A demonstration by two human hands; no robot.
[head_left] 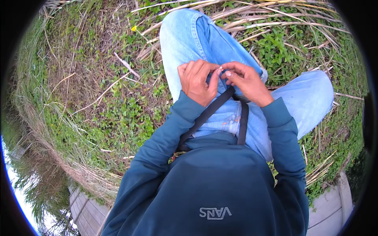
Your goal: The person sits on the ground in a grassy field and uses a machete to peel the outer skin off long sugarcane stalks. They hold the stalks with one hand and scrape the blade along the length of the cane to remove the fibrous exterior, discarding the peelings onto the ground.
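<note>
My left hand (198, 82) is closed in a pinch, thumb and forefinger meeting at the tips. Facing it, my right hand (249, 83) has its thumb and curled fingers drawn together. The fingertips of both hands come close over my lap, where a tiny pale speck (221, 68) shows between them, too small to name. Below the hands, a black strap (210, 110) runs slantwise across my light blue jeans (226, 126). A second black strap (243, 125) hangs more upright beside it.
I sit with bent legs on ground covered by low green plants (130, 122) and dry grass. Long dry stalks (271, 17) lie beyond my knees. A thin twig (103, 94) lies to the left. Grey wooden boards (87, 212) show behind me.
</note>
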